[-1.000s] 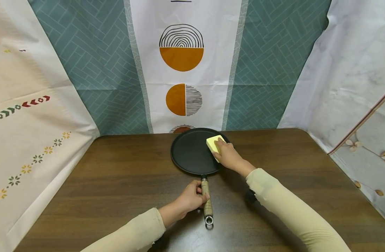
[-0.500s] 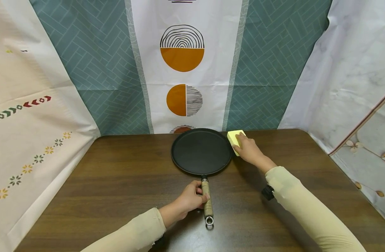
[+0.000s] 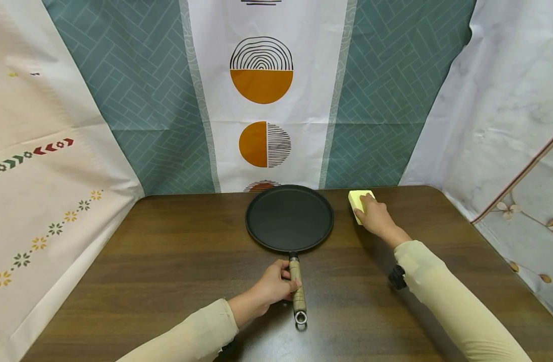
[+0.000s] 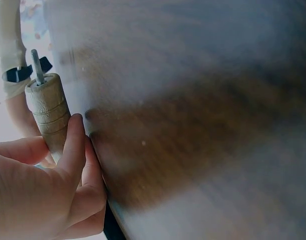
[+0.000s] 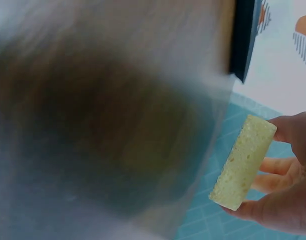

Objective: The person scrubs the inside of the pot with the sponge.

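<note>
A black, flat round frying pan (image 3: 290, 217) lies near the table's back edge, its wooden handle (image 3: 298, 290) pointing toward me. My left hand (image 3: 272, 282) holds that handle between thumb and fingers. In the left wrist view the handle's end with its metal ring (image 4: 38, 67) sticks out past my fingers. To the right of the pan and apart from it, my right hand (image 3: 377, 217) grips a pale yellow sponge (image 3: 359, 202). The right wrist view shows the porous sponge (image 5: 243, 162) pinched between thumb and fingers, seemingly raised off the table.
The dark brown wooden table (image 3: 181, 266) ends at a hanging cloth (image 3: 167, 100) with herringbone and half-circle prints. Patterned fabric hangs at the left (image 3: 45, 191) and marbled fabric at the right (image 3: 498, 115). A dark strap device (image 3: 397, 276) sits on my right wrist.
The sponge in my right hand has gone from the pan's right side, over its rim, to the right of the pan. My left hand and the pan have stayed put.
</note>
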A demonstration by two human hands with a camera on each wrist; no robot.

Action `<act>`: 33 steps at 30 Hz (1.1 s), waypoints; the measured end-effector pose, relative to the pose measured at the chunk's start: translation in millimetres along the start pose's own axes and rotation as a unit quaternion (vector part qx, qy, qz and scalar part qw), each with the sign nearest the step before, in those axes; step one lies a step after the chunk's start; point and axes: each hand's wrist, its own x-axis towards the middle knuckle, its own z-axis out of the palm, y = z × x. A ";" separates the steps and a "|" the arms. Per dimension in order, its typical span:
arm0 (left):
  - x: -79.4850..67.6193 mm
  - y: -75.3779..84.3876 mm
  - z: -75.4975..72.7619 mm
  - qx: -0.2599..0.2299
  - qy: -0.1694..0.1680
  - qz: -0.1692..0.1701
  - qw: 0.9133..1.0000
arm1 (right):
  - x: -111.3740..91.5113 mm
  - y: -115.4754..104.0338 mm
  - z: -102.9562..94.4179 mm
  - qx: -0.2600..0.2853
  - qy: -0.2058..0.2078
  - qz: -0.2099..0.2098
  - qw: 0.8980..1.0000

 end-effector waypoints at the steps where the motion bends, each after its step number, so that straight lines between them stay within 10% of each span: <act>1: 0.1 -0.3 -0.1 0.000 0.000 0.000 1.000 | 0.0 2.3 0.7 -0.004 -0.001 0.001 1.000; 33: -0.9 1.4 0.3 0.004 -0.003 0.002 1.000 | -2.7 9.7 4.4 -0.040 -0.109 0.042 0.992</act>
